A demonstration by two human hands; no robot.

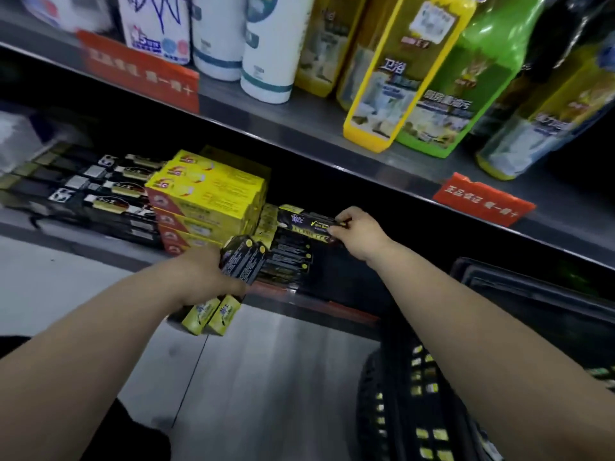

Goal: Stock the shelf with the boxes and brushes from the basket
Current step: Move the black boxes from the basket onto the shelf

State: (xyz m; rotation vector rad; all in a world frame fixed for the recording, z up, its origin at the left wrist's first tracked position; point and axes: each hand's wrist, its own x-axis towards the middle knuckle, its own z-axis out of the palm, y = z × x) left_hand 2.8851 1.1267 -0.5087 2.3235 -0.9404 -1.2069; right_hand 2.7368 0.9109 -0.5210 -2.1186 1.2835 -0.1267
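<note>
While my left hand [203, 277] grips a bundle of long black-and-yellow boxes [241, 261] just off the front edge of the lower shelf [332, 307], my right hand [357, 232] pinches the right end of one black box [306, 221]. It lies on top of the stack of black boxes [289, 261] near that front edge. Just left of the stack stands a pile of yellow boxes [206, 197]. The black mesh basket [399, 394] sits under my right forearm, with yellow patches showing through its wall. Cleaner bottles [399, 78] and paper rolls [269, 44] line the upper shelf [299, 128].
</note>
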